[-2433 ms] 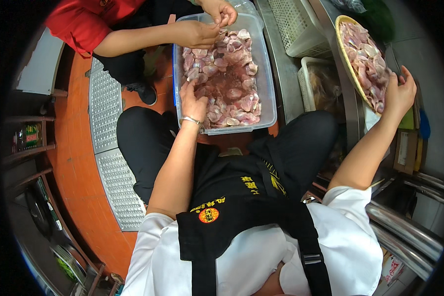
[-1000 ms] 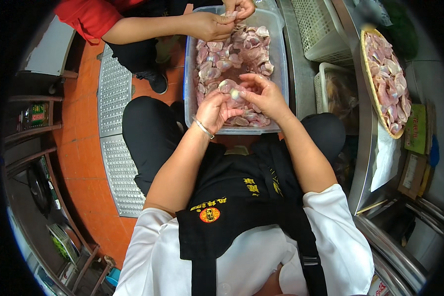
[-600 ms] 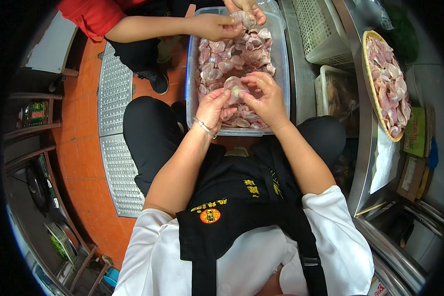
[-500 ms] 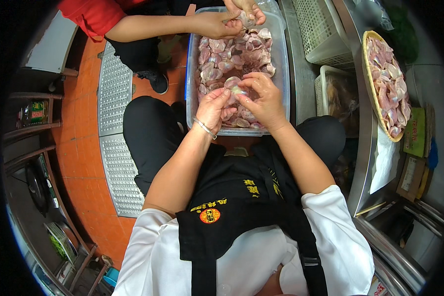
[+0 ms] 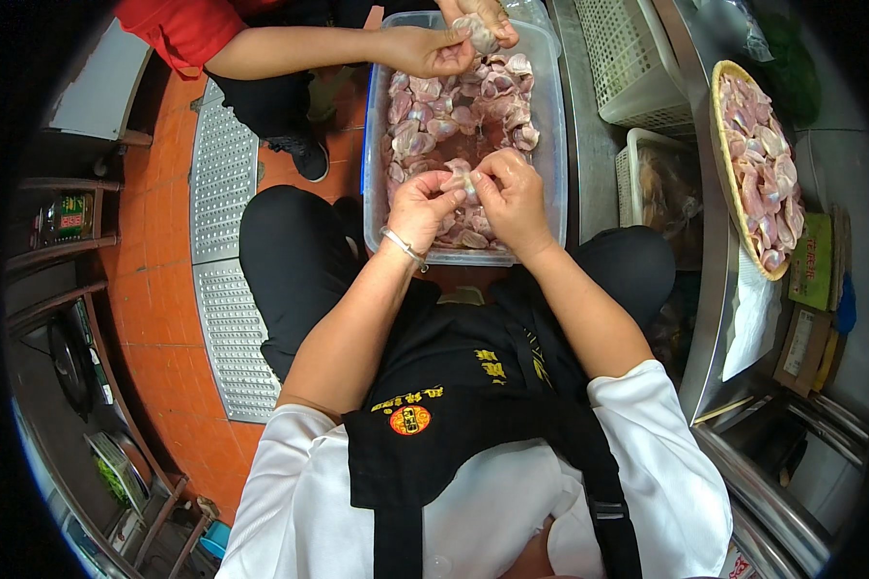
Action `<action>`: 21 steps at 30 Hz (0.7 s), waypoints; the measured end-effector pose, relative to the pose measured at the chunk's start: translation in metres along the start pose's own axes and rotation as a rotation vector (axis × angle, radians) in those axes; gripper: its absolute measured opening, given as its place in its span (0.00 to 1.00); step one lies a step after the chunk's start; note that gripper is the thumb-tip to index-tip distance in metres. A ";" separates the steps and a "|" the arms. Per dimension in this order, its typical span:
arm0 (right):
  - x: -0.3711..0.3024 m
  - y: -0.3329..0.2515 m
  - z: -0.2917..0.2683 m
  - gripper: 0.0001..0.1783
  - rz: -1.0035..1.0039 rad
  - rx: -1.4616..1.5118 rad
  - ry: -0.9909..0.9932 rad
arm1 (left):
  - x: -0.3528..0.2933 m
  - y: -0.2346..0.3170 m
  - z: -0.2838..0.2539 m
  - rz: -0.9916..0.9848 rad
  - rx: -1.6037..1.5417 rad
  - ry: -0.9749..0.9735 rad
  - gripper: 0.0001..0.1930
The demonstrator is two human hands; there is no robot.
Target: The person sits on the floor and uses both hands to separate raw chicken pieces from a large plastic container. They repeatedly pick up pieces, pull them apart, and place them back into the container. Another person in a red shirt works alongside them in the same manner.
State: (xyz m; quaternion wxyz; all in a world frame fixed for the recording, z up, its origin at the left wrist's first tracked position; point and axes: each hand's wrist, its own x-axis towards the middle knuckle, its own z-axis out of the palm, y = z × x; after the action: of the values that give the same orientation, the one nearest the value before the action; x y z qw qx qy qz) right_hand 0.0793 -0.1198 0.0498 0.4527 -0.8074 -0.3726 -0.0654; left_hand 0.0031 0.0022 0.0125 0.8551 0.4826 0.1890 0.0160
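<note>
Over the near half of a clear plastic tub (image 5: 547,193), I hold one pale pink gizzard (image 5: 461,178) between both hands. My left hand (image 5: 425,210), with a bracelet at the wrist, pinches its left side. On the other side my right hand (image 5: 518,196) is closed on it with thumb and bent fingers. Below lie many raw gizzards (image 5: 420,135) in reddish liquid. At the tub's far end a co-worker's hands (image 5: 434,50) grip another gizzard (image 5: 477,35), whitish and folded.
A round woven tray (image 5: 719,145) heaped with gizzards rests on the steel counter at the right. Beside the tub stand white perforated baskets (image 5: 637,63). Metal grating (image 5: 227,183) crosses the orange tiled floor at left, near shelving (image 5: 63,246). The co-worker's shoe (image 5: 309,159) is beyond my left knee.
My right fingers have curled in and lowered around the gizzard, and both hands are closer together. The co-worker's gizzard has turned, showing more of its pale side.
</note>
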 end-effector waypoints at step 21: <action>0.007 -0.005 -0.015 0.07 0.181 0.314 -0.086 | 0.001 -0.003 -0.005 0.072 0.020 -0.214 0.06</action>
State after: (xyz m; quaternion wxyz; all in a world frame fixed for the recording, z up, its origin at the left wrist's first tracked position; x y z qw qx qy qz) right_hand 0.0841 -0.1259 0.0647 0.5607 -0.7592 -0.3231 0.0691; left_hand 0.0023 0.0049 0.0075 0.8644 0.4965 0.0791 -0.0067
